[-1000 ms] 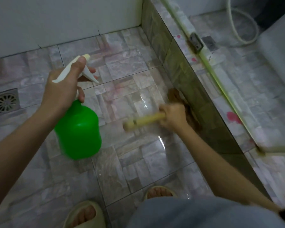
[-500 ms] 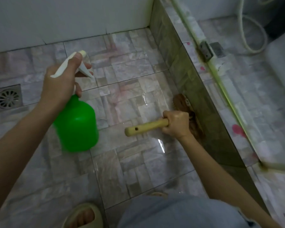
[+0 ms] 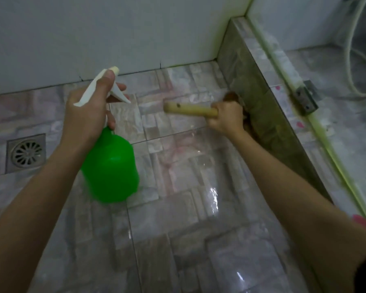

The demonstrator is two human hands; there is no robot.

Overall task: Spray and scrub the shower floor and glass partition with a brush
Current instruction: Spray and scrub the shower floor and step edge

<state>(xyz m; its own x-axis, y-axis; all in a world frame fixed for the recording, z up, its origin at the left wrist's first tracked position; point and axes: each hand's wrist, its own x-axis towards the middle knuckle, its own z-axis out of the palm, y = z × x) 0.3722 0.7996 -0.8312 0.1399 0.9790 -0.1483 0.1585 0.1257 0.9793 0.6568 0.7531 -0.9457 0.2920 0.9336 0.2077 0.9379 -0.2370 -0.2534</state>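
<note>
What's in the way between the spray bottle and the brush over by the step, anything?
Nothing visible. Only bare wet floor lies between the spray bottle in the left hand and the brush, which the right hand holds against the low tiled step.

The left hand (image 3: 87,115) is gripping the white trigger head of a green spray bottle (image 3: 111,166) above the wet tiled floor (image 3: 178,240). The right hand (image 3: 226,117) is holding a wooden-handled brush (image 3: 190,109), its bristles pressing against the low tiled curb (image 3: 268,115). A drain (image 3: 26,152) is sitting at the left.
</note>
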